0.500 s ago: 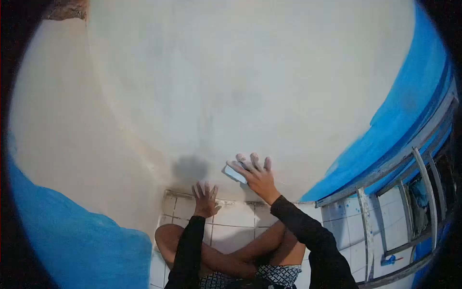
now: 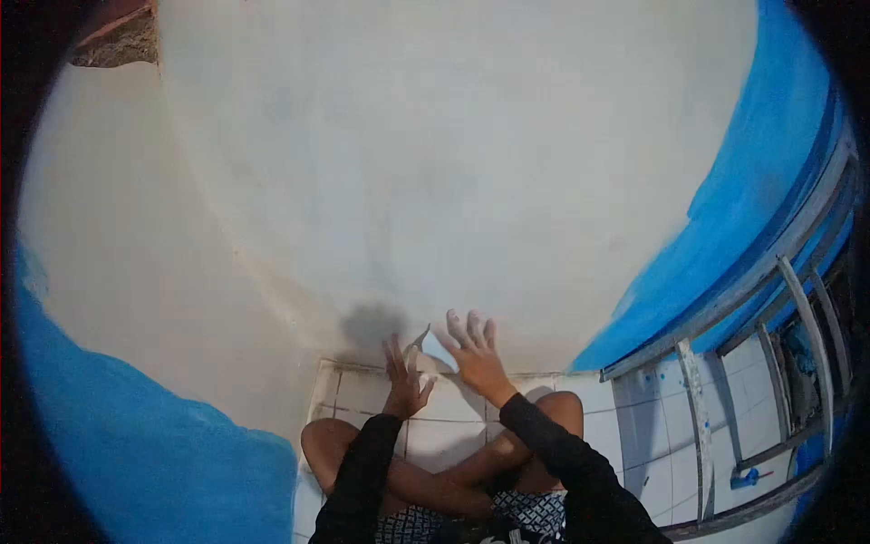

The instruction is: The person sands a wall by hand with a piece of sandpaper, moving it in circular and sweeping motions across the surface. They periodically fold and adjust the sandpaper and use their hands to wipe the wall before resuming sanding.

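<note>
My right hand (image 2: 481,364) is at the foot of the pale wall (image 2: 453,227), its fingers stretched upward and their tips whitened with dust. Between its thumb side and the wall is a thin white sheet (image 2: 440,350) that looks like sandpaper, with a curled, darker edge toward the left. Just left of it, my left hand (image 2: 404,385) is raised over the floor tiles with fingers apart. Its fingertips are close to the curled edge of the sheet, and nothing shows in its grasp.
Blue paint covers the lower left wall (image 2: 163,444) and the right side of the wall (image 2: 698,263). A worn ladder (image 2: 693,390) lies along the right, with a small blue object (image 2: 745,478) by it. My crossed legs (image 2: 444,490) rest on the white floor tiles (image 2: 449,435).
My left hand has moved right and up toward the sheet. My right hand has shifted slightly left and down, and the sheet now shows a curled edge.
</note>
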Action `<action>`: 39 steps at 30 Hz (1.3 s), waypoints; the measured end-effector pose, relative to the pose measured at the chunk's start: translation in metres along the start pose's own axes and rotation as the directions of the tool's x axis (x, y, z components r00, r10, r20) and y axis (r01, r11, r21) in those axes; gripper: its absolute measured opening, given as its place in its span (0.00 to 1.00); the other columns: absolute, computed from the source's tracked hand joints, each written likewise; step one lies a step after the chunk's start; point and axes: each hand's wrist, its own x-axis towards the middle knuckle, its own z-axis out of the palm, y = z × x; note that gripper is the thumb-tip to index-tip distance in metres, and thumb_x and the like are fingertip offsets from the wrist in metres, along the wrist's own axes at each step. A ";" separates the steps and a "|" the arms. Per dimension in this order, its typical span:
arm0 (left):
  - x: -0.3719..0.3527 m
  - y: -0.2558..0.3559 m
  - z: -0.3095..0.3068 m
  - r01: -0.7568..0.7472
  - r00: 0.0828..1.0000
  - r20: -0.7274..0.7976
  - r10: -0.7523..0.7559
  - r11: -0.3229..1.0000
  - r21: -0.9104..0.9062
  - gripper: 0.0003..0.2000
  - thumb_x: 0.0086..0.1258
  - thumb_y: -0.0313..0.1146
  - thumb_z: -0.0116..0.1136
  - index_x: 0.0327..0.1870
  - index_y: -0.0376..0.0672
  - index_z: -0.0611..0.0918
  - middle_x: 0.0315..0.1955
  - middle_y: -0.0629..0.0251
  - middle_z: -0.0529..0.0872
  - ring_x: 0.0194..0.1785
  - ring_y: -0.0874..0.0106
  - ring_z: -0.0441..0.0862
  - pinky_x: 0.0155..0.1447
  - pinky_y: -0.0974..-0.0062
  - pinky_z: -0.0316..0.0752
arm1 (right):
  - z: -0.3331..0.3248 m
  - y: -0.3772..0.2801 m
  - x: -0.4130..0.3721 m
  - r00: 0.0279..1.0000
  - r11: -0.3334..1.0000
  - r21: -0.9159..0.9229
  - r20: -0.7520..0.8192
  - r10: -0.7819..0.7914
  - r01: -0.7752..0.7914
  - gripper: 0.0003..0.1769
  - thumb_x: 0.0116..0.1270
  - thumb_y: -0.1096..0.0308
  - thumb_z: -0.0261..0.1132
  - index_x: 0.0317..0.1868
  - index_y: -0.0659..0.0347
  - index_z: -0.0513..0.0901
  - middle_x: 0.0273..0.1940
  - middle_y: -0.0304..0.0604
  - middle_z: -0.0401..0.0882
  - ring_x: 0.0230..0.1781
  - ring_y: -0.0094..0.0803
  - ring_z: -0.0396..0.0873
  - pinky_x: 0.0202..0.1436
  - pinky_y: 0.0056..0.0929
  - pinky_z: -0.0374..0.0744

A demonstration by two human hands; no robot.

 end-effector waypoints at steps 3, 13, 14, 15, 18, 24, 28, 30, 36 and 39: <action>0.013 0.018 -0.028 -0.141 0.960 -0.250 0.127 0.989 -0.041 0.36 0.69 0.35 0.61 0.75 0.34 0.57 0.74 0.37 0.55 0.76 0.41 0.56 0.72 0.42 0.57 | -0.023 -0.029 -0.015 0.994 0.906 0.412 0.069 0.080 -0.101 0.32 0.69 0.63 0.65 0.74 0.48 0.70 0.78 0.55 0.54 0.79 0.57 0.52 0.76 0.60 0.57; 0.047 0.065 -0.064 0.259 0.900 0.120 -0.419 0.292 -0.921 0.13 0.76 0.33 0.58 0.55 0.37 0.80 0.47 0.66 0.84 0.49 0.78 0.79 0.51 0.74 0.77 | -0.023 -0.020 -0.011 0.796 -0.272 0.843 0.532 0.288 -0.464 0.18 0.72 0.59 0.67 0.47 0.69 0.83 0.35 0.39 0.85 0.32 0.24 0.81 0.35 0.27 0.78; 0.051 0.065 -0.062 0.265 0.899 0.127 -0.420 0.289 -0.920 0.13 0.76 0.33 0.58 0.55 0.37 0.80 0.47 0.66 0.84 0.49 0.78 0.79 0.51 0.74 0.77 | -0.024 -0.019 -0.009 0.793 -0.437 0.795 0.555 0.249 -0.420 0.19 0.72 0.59 0.67 0.50 0.69 0.82 0.38 0.40 0.85 0.36 0.25 0.82 0.37 0.28 0.80; 0.054 0.068 -0.065 0.346 0.869 0.196 -0.453 0.275 -0.897 0.11 0.75 0.33 0.59 0.53 0.38 0.80 0.45 0.67 0.83 0.45 0.79 0.79 0.48 0.75 0.77 | -0.026 -0.018 -0.009 0.787 -0.442 0.790 0.563 0.250 -0.425 0.19 0.72 0.59 0.67 0.50 0.69 0.82 0.38 0.40 0.85 0.36 0.25 0.82 0.37 0.28 0.80; 0.073 0.088 -0.073 0.448 0.753 0.304 -0.583 0.117 -0.886 0.09 0.74 0.33 0.60 0.49 0.40 0.81 0.41 0.69 0.83 0.39 0.79 0.79 0.42 0.78 0.77 | -0.026 -0.013 -0.007 0.647 -0.709 0.618 0.700 0.300 -0.340 0.21 0.72 0.63 0.68 0.58 0.69 0.77 0.49 0.42 0.82 0.44 0.26 0.82 0.45 0.29 0.82; 0.093 0.106 -0.084 0.402 0.734 0.316 -0.601 0.010 -0.915 0.08 0.75 0.34 0.59 0.47 0.42 0.81 0.37 0.69 0.83 0.33 0.77 0.80 0.36 0.79 0.77 | -0.062 0.007 -0.009 0.863 0.380 0.891 0.026 0.504 -0.249 0.31 0.61 0.63 0.76 0.62 0.58 0.76 0.55 0.48 0.77 0.53 0.41 0.80 0.57 0.40 0.81; 0.102 0.108 -0.084 0.504 0.697 0.410 -0.588 -0.006 -0.864 0.11 0.77 0.37 0.56 0.48 0.39 0.81 0.36 0.66 0.84 0.34 0.76 0.83 0.36 0.79 0.79 | -0.051 0.020 -0.001 0.874 0.764 0.637 -0.307 0.377 -0.106 0.24 0.55 0.65 0.78 0.51 0.58 0.81 0.52 0.47 0.79 0.49 0.46 0.79 0.53 0.42 0.79; 0.103 0.107 -0.086 0.499 0.750 0.374 -0.545 0.095 -0.861 0.12 0.77 0.38 0.56 0.48 0.38 0.81 0.36 0.66 0.85 0.35 0.76 0.83 0.37 0.79 0.80 | -0.043 0.027 0.005 0.874 0.824 0.565 -0.384 0.297 -0.032 0.21 0.54 0.67 0.78 0.48 0.58 0.82 0.49 0.46 0.80 0.47 0.46 0.80 0.50 0.40 0.79; 0.114 0.108 -0.098 0.277 0.942 0.113 -0.316 0.542 -0.793 0.13 0.79 0.39 0.54 0.50 0.37 0.82 0.39 0.64 0.87 0.40 0.75 0.85 0.38 0.77 0.82 | -0.031 0.025 0.020 0.870 0.768 0.598 -0.229 0.437 -0.229 0.14 0.58 0.67 0.73 0.43 0.60 0.82 0.35 0.45 0.82 0.37 0.44 0.80 0.42 0.40 0.77; 0.117 0.095 -0.100 0.288 0.939 0.161 -0.305 0.433 -0.854 0.14 0.80 0.37 0.53 0.55 0.38 0.81 0.40 0.63 0.88 0.43 0.74 0.86 0.39 0.76 0.83 | -0.022 0.013 0.019 0.850 0.748 0.643 -0.295 0.436 -0.161 0.11 0.60 0.68 0.70 0.41 0.62 0.82 0.35 0.46 0.82 0.33 0.44 0.82 0.36 0.39 0.78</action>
